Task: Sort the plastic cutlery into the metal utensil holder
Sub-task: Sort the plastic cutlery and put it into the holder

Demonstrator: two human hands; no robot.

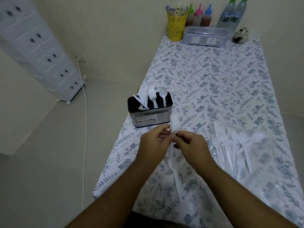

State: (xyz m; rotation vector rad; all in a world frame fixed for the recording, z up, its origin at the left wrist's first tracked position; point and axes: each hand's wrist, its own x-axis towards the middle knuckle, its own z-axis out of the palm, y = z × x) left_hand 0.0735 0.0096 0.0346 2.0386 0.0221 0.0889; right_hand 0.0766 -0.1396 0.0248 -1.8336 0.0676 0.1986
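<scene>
While both hands (171, 142) pinch white cutlery (173, 127), holder (150, 112) beyond, loose pile (238, 143) right.

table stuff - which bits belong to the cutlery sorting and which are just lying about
Job: metal utensil holder, loose cutlery pile, white piece held in left hand and right hand.
Lying about: yellow cup, sauce bottles, water bottles, clear box.
</scene>
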